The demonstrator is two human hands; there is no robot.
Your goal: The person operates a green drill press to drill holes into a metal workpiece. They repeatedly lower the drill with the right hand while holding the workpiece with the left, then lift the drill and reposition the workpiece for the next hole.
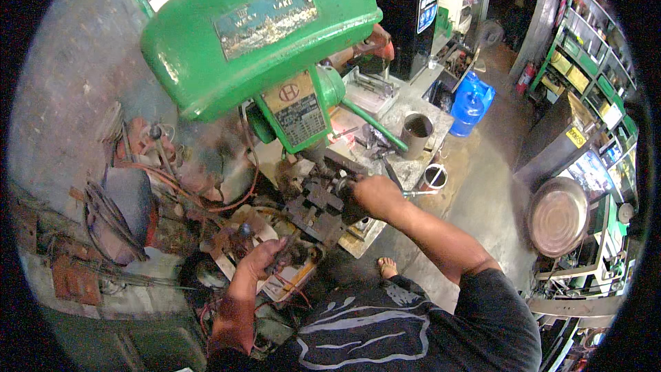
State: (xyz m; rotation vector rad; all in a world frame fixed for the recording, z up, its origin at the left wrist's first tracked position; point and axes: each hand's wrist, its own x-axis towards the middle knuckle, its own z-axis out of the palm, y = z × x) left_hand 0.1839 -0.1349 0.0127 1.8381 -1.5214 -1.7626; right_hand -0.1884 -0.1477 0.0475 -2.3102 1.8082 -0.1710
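While my right hand [375,198] curls against the vise [318,200] below the green drill [261,34], my left hand [258,260] touches a dark part [290,253]. I cannot tell what either grips.

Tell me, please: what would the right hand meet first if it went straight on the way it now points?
Most likely the dark metal block under the green machine head; the right hand looks very close, perhaps touching, but depth is unclear.

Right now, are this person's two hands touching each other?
No, the right hand is at the dark metal fixture, while the left hand is apart, lower and further left.
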